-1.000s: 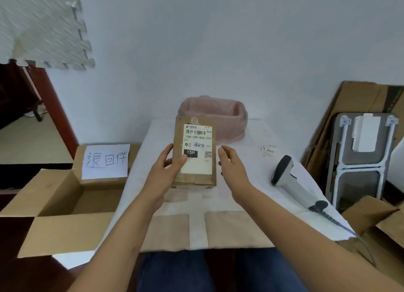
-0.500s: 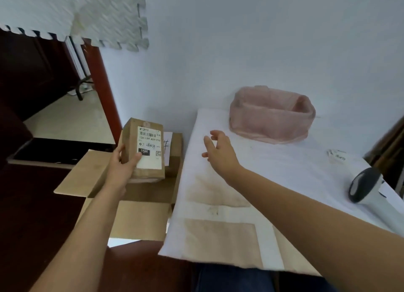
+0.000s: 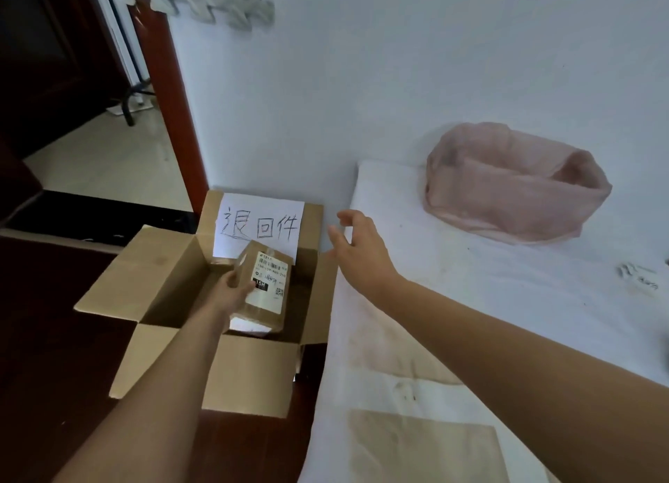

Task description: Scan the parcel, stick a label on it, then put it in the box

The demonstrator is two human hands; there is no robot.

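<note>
A small brown parcel (image 3: 266, 287) with a white shipping label on its face is gripped by my left hand (image 3: 231, 290), inside the mouth of an open cardboard box (image 3: 170, 276) on the floor to the left of the table. The parcel is tilted, label up, and its lower end is down between the box walls. A white sheet with handwritten characters (image 3: 259, 225) is fixed to the box's rear flap. My right hand (image 3: 358, 247) hovers with fingers spread and nothing in it, over the table's left edge just right of the box.
The white-covered table (image 3: 470, 301) fills the right side. A pink fabric bag (image 3: 514, 189) sits at its back by the wall, and small label slips (image 3: 639, 274) lie at the far right. A dark red door frame (image 3: 170, 95) stands behind the box.
My left hand carried the parcel from in front of me over the table leftward and down into the open box. My right hand let go of it and stayed over the table. The view swung left.
</note>
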